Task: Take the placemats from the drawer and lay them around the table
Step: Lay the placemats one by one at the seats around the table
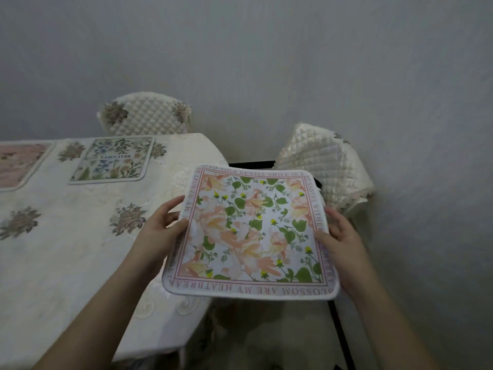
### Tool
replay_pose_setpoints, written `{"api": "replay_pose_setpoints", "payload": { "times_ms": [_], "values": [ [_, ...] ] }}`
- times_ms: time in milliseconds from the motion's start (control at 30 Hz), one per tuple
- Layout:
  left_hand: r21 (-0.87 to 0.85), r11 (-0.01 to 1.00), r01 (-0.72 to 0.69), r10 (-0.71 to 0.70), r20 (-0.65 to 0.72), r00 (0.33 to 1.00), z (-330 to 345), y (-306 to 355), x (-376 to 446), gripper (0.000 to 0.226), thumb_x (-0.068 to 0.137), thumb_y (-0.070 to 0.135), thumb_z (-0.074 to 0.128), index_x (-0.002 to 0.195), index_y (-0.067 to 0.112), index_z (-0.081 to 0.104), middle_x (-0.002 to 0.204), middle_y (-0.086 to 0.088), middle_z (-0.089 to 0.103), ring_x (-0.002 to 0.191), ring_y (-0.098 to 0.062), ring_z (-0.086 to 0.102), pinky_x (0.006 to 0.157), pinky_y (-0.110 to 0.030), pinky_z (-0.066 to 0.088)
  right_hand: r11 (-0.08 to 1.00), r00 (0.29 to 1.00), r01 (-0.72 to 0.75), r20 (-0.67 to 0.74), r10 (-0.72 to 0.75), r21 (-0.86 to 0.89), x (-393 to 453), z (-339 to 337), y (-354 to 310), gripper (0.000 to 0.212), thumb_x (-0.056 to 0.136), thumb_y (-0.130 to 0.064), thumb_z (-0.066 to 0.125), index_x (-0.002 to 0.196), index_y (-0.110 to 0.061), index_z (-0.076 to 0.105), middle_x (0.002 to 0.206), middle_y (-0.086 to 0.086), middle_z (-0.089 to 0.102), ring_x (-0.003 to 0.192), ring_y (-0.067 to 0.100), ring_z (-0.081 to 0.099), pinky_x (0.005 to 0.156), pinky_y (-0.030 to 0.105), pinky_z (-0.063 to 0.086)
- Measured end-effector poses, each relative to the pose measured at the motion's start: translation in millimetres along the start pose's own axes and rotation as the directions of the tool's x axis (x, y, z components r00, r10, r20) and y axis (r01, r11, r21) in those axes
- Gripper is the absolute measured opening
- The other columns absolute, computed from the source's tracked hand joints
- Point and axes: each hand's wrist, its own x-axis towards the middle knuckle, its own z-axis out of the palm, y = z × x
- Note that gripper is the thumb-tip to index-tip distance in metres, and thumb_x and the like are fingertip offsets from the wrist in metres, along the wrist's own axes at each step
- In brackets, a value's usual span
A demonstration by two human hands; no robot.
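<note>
I hold a square placemat (253,233) with pink flowers, green leaves and a lettered border in the air past the table's right end. My left hand (162,228) grips its left edge, thumb on top. My right hand (338,236) grips its right edge the same way. More mat edges show beneath its far right corner, so it may be a stack. On the cream floral tablecloth of the table (80,236) lie a blue-and-green flowered placemat (113,159) at the far side and a pink placemat (18,164) at the far left, cut off by the frame.
A chair with a quilted cream cover (145,116) stands behind the table. A second quilted chair (320,161) stands at the table's right end, just behind the held mat. A grey wall fills the background. A dark frame bar (341,335) runs down below the mat.
</note>
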Motion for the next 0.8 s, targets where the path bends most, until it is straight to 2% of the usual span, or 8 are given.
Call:
{"api": "replay_pose_setpoints", "payload": {
  "times_ms": [67,167,333,500,633,800],
  "values": [
    [-0.014,1.0,0.018,-0.019,-0.05,0.999,0.1,0.4,-0.2,0.044,0.098,0.004,0.056,0.131,0.033,0.058,0.109,-0.015,0.07,0.1,-0.032,0.07,0.087,-0.05,0.057,1.0,0.998,-0.014,0.054,0.014,-0.008,19.9,1.7,-4.7,0.05,0.092,-0.006,0.063,0.133,-0.032,0.051,0.113,0.001,0.073,0.092,0.028,0.074,0.075,0.053,0.059],
    [-0.018,1.0,0.022,-0.024,-0.138,0.99,-6.3,-1.6,-3.7,0.045,0.097,0.003,0.057,0.13,0.033,0.058,0.104,-0.011,0.072,0.098,-0.029,0.071,0.08,-0.044,0.058,0.998,0.989,-0.015,0.147,0.023,-0.053,44.2,11.3,-10.4,0.049,0.093,-0.007,0.063,0.134,-0.03,0.051,0.111,0.001,0.073,0.094,0.027,0.073,0.077,0.055,0.059],
    [-0.058,0.998,0.037,-0.052,-0.289,0.956,-31.0,-11.5,-16.3,0.047,0.098,0.002,0.055,0.134,0.031,0.055,0.11,-0.01,0.072,0.097,-0.027,0.072,0.078,-0.043,0.058,0.995,0.957,-0.02,0.286,0.048,-0.101,70.5,49.5,-16.4,0.052,0.093,-0.006,0.063,0.138,-0.026,0.048,0.112,0.002,0.073,0.09,0.024,0.074,0.067,0.046,0.062],
    [-0.094,0.994,0.05,-0.086,-0.431,0.898,-70.5,-23.2,-38.1,0.042,0.099,0.005,0.054,0.13,0.035,0.055,0.104,-0.006,0.074,0.089,-0.022,0.074,0.068,-0.038,0.058,0.985,0.903,-0.022,0.419,0.093,-0.169,81.6,107.2,-13.6,0.051,0.093,-0.008,0.063,0.135,-0.031,0.046,0.106,0.0,0.074,0.089,0.026,0.075,0.074,0.053,0.06],
    [-0.125,0.991,0.043,-0.103,-0.521,0.847,-110.1,-36.3,-54.9,0.041,0.1,0.008,0.055,0.127,0.038,0.056,0.104,-0.005,0.074,0.091,-0.023,0.073,0.076,-0.045,0.059,0.981,0.859,-0.025,0.499,0.118,-0.19,81.3,161.5,-8.8,0.047,0.093,-0.004,0.061,0.13,-0.032,0.05,0.107,0.006,0.074,0.09,0.03,0.074,0.076,0.057,0.059],
    [-0.15,0.988,0.022,-0.109,-0.603,0.79,-160.3,-50.3,-73.2,0.041,0.099,0.009,0.056,0.126,0.04,0.055,0.107,-0.006,0.073,0.091,-0.022,0.074,0.077,-0.047,0.06,0.969,0.815,0.039,0.568,0.111,-0.245,73.4,227.8,-3.4,0.049,0.093,-0.004,0.062,0.131,-0.032,0.051,0.102,0.005,0.076,0.088,0.032,0.074,0.077,0.058,0.058]
  ]
}}
